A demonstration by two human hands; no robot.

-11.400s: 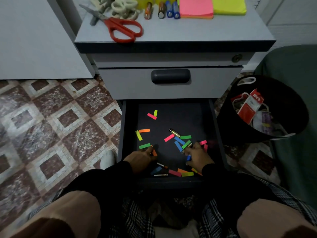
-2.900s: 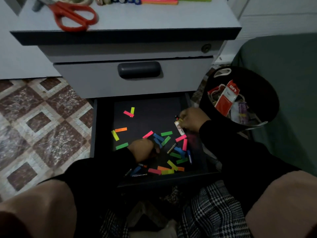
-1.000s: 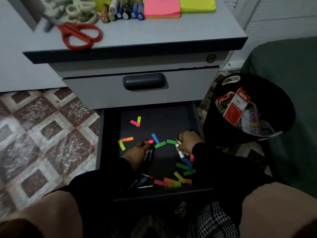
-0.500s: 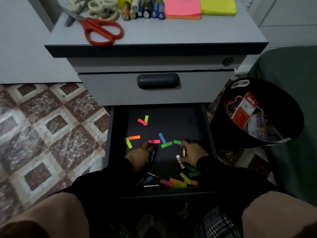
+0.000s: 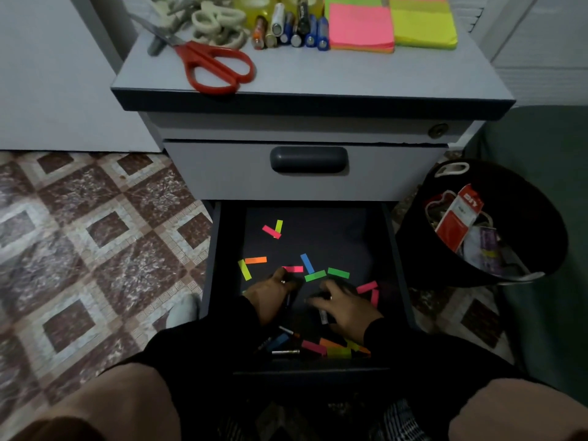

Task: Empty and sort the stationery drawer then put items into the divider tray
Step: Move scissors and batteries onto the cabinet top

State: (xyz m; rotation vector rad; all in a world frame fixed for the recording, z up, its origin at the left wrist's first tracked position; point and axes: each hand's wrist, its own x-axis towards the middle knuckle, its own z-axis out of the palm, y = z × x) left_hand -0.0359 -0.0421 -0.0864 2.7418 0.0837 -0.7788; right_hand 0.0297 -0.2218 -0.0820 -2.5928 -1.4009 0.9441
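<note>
Head view: both hands were low in the open drawer [image 5: 219,281], w/ the loose flags [image 5: 307,263] spread across its dark floor. Left hand [image 5: 270,297] was curled round thin dark pens w/ a small metal tip showing at the thumb. Right hand [image 5: 346,305] lay fingers spread over the floor, w/ a pale tube, prob. a small battery or cap, sticking out under the palm; whether it gripped that or just covered it, can't tell.

Vs half a sec ago, the right hand had slid toward the middle and flattened; the gold-tipped piece it pinched then was no longer visible. Left hand barely moved. Pink flags [image 5: 367,287] that were hidden now showed to the right of the right hand. Vs about eleven secs ago, the flags at the drawer's centre were thinner and the gold battery lying mid-floor was gone.

Meaning, as I read it: emptying was still on, hard bits first, flags left. The cabinet top [image 5: 350,74] already held sorted scissors [image 5: 219,70], batteries [image 5: 296,30] and sticky pads [image 5: 359,27]. A bin [image 5: 413,249] stood beside the drawer on the right. No divider tray in view.
</note>
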